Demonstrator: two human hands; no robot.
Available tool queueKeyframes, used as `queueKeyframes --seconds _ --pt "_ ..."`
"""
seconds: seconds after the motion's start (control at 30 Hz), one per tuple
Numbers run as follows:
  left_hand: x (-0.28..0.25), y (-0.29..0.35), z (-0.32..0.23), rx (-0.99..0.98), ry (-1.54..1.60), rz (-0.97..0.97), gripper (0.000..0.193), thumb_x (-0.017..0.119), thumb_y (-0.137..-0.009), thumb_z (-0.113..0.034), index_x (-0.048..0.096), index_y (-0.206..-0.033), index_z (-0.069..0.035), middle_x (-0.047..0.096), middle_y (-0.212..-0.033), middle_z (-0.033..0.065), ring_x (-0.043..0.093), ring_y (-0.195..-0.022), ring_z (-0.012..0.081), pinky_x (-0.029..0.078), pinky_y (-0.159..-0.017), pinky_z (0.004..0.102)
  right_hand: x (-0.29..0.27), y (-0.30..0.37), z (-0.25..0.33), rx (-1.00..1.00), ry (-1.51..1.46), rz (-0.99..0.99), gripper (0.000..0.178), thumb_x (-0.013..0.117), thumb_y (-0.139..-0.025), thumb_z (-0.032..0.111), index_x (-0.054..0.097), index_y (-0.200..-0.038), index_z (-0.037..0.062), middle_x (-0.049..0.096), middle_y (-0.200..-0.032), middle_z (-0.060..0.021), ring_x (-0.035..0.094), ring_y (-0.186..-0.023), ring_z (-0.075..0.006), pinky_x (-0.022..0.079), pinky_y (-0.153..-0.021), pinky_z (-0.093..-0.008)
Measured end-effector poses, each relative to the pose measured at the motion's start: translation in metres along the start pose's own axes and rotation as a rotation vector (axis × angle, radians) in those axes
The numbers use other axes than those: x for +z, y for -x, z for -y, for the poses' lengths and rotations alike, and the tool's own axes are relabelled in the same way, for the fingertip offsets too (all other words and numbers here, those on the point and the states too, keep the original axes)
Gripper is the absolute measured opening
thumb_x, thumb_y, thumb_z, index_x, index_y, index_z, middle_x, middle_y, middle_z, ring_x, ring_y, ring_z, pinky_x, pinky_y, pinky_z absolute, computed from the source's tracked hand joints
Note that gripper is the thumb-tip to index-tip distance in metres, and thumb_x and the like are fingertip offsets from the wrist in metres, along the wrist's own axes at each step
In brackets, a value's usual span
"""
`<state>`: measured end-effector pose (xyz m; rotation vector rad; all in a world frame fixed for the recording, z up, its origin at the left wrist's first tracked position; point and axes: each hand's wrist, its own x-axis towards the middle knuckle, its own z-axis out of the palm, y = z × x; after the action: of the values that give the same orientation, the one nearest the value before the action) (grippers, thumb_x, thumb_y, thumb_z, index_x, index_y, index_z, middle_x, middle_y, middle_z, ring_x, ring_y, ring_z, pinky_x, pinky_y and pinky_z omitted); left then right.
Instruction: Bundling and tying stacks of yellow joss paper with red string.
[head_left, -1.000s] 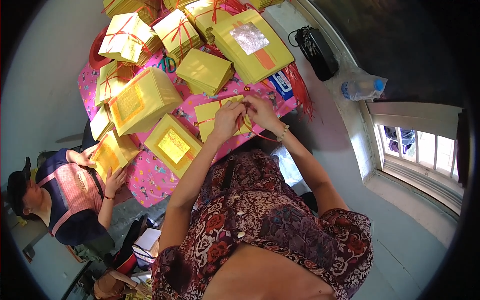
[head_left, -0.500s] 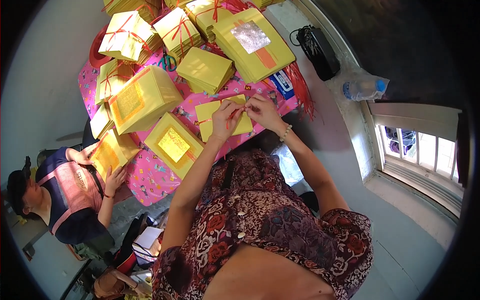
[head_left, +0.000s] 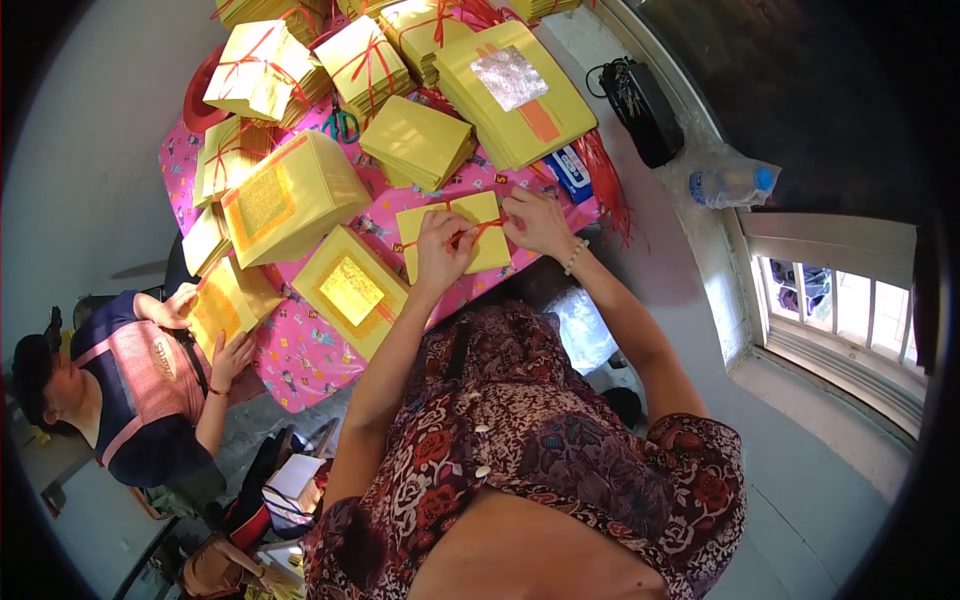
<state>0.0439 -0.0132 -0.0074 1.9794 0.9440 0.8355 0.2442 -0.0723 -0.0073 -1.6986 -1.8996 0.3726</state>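
Note:
A small stack of yellow paper (head_left: 478,208) lies in front of me at the table's near edge, with red string (head_left: 490,226) passed around it. My left hand (head_left: 445,248) rests over the stack's middle, its fingers pinched on the string. Just off the right edge of the stack, my right hand (head_left: 538,222) has its fingers closed on the string's other side, drawing it out to the right. The exact grip of the right fingertips is partly hidden.
Tied yellow bundles (head_left: 365,65) crowd the back of the pink patterned table cover (head_left: 290,370). Green-handled scissors (head_left: 341,124) lie among them. Loose red strings (head_left: 603,180) hang at the right edge. At left, a person (head_left: 150,375) holds yellow paper. A bottle (head_left: 730,185) stands by the wall.
My hands were together over the stack and have moved apart. The right hand has gone right with the string, while the left has shifted slightly down and stays on the stack.

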Motion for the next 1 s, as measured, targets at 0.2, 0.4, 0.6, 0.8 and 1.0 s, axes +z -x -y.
queueKeyframes --seconds 0.2,0.4,0.6,0.8,1.0 --pt "0.0 0.006 -0.001 0.036 0.041 -0.043 0.009 0.065 -0.071 0.002 0.065 -0.079 -0.002 0.062 -0.08 0.0107 0.056 -0.084 0.0287 0.047 -0.075 0.0354 0.0 0.006 -0.014 -0.023 0.066 -0.021 0.012 0.059 -0.07 0.014 0.053 -0.078 0.0071 0.052 -0.077 -0.0092 0.058 -0.067 -0.0313 0.047 -0.055 -0.0419" --pt "-0.031 0.006 0.016 -0.012 -0.032 -0.099 0.005 0.067 -0.075 -0.003 0.065 -0.079 -0.002 0.062 -0.081 0.0109 0.056 -0.084 0.0282 0.046 -0.075 0.0355 -0.034 0.05 -0.054 0.371 -0.133 -0.03 0.016 0.059 -0.078 0.004 0.06 -0.094 0.0064 0.057 -0.082 -0.0084 0.063 -0.074 -0.0239 0.052 -0.063 -0.0313" --pt "-0.031 0.003 0.017 0.013 -0.072 -0.06 0.007 0.069 -0.076 -0.004 0.065 -0.081 -0.003 0.062 -0.081 0.0103 0.055 -0.082 0.0273 0.045 -0.074 0.0353 0.004 0.008 -0.003 0.324 -0.52 -0.112 0.02 0.062 -0.087 0.012 0.059 -0.106 0.0053 0.065 -0.095 -0.0065 0.065 -0.085 -0.0156 0.052 -0.069 -0.0279" --pt "-0.031 0.002 0.014 -0.002 -0.048 -0.062 0.007 0.069 -0.076 -0.005 0.066 -0.082 -0.003 0.062 -0.082 0.0107 0.055 -0.083 0.0276 0.045 -0.074 0.0353 0.03 -0.026 0.017 0.26 -0.484 -0.018 0.016 0.063 -0.087 0.015 0.057 -0.097 0.0045 0.063 -0.091 -0.0087 0.064 -0.082 -0.0244 0.051 -0.069 -0.0338" --pt "-0.032 0.008 0.011 -0.014 0.006 -0.05 0.009 0.066 -0.076 -0.001 0.067 -0.084 -0.003 0.062 -0.085 0.011 0.054 -0.086 0.0286 0.045 -0.078 0.0355 0.029 -0.029 0.019 0.141 -0.178 0.032 0.016 0.059 -0.087 0.016 0.05 -0.091 0.0035 0.058 -0.085 -0.0118 0.059 -0.078 -0.0338 0.048 -0.066 -0.0422"
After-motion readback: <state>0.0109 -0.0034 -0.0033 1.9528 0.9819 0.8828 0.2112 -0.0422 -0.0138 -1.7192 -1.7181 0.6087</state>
